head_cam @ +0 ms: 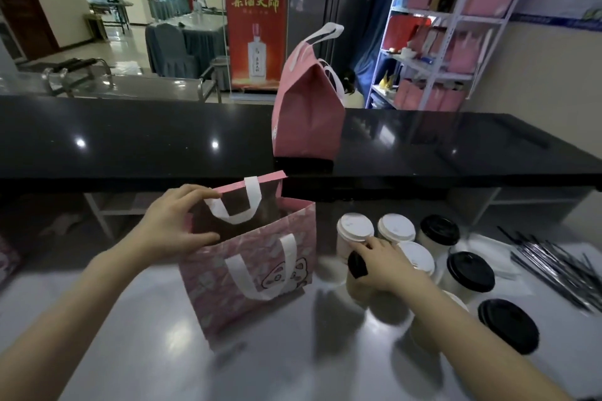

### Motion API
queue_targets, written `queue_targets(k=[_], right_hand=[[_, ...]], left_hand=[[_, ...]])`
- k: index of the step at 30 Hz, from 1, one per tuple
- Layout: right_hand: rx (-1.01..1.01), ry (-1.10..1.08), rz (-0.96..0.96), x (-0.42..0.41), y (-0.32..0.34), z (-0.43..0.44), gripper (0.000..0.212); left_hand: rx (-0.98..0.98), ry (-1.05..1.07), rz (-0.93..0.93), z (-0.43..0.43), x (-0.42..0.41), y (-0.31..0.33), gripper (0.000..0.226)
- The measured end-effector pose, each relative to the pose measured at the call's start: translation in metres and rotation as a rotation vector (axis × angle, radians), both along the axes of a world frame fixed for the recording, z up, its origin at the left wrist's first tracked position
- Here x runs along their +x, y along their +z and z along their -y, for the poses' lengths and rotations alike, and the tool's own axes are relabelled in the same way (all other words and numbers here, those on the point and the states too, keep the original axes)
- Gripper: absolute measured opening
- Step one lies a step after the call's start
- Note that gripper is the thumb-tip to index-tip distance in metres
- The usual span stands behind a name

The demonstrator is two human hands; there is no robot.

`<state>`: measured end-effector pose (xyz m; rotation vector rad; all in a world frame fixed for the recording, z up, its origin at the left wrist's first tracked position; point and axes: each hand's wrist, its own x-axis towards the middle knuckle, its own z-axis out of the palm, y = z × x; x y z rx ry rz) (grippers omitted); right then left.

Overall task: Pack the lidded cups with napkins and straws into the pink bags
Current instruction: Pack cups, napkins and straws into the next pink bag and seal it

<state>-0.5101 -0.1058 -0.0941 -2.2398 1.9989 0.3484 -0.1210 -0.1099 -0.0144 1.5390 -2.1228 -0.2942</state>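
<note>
While the bag is being held open: the step in hand is looking like loading the first cup into it.
Left hand (169, 225): it is pinching the far rim of the open pink bag (257, 273) beside its white handle, thumb on the near side, keeping the mouth spread.
Open pink bag: it is standing upright on the grey worktop (293, 368) at about 12 o'clock from the person, and no cup is showing in the dark interior.
Right hand (387, 265): it is closing over the top of a black-lidded cup (356, 270) at about 2 o'clock, fingers draped on the lid; whether the cup is already lifting off the worktop I cannot tell, since the frame is blurring there.
Other cups: white-lidded cups (395, 228) and black-lidded ones are clustering just beyond and right of that hand.
Straws (557, 273): they are lying at 3 o'clock.
Second pink bag (308, 111): it is standing on the black counter at 12 o'clock, farther off, its top folded together.
Next move: it is probably calling for carrying the cup upright leftward over the near rim and lowering it straight down.
</note>
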Motion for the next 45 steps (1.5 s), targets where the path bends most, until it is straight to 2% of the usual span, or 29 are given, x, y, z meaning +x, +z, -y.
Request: queue_targets(k=[5,8,12,18,21,24,27,32,34,37,40,45], right_hand=[[0.029,0.042,-0.031,-0.006,-0.006,-0.005,0.085],[-0.009,0.094,-0.011,-0.005,0.002,-0.012,0.081],[-0.114,0.128,0.028,0.002,0.032,-0.021,0.080],[-0.406,0.237,0.078,0.022,0.130,-0.023,0.085],[-0.490,0.273,0.289,0.043,0.174,-0.022,0.087],[-0.477,0.348,0.452,0.074,0.191,-0.018,0.086],[-0.421,0.429,0.453,0.111,0.179,-0.013,0.086],[-0.274,0.457,0.313,0.140,0.125,-0.012,0.087],[-0.231,0.471,0.275,0.137,0.107,-0.016,0.084],[-0.211,0.521,0.185,0.128,0.089,-0.024,0.083],[-0.196,0.549,0.163,0.120,0.078,-0.032,0.082],[-0.319,0.644,0.214,0.135,0.076,-0.038,0.080]], left_hand=[[0.098,-0.006,0.248,-0.010,-0.003,-0.008,0.084],[0.145,-0.003,0.337,-0.015,-0.008,-0.018,0.090],[0.174,-0.037,0.248,-0.016,-0.006,-0.028,0.096],[0.202,-0.021,0.188,-0.014,-0.008,-0.027,0.098],[0.195,-0.018,0.196,-0.019,-0.012,-0.028,0.099],[0.181,-0.015,0.213,-0.025,-0.017,-0.028,0.103],[0.171,-0.011,0.231,-0.029,-0.021,-0.026,0.104],[0.155,0.031,0.304,-0.035,-0.027,-0.023,0.104],[0.165,0.042,0.313,-0.035,-0.019,-0.018,0.096],[0.151,-0.003,0.425,-0.034,-0.007,-0.007,0.080],[0.145,-0.050,0.519,-0.034,-0.007,-0.006,0.096],[0.080,-0.103,0.501,-0.049,-0.017,-0.026,0.124]])
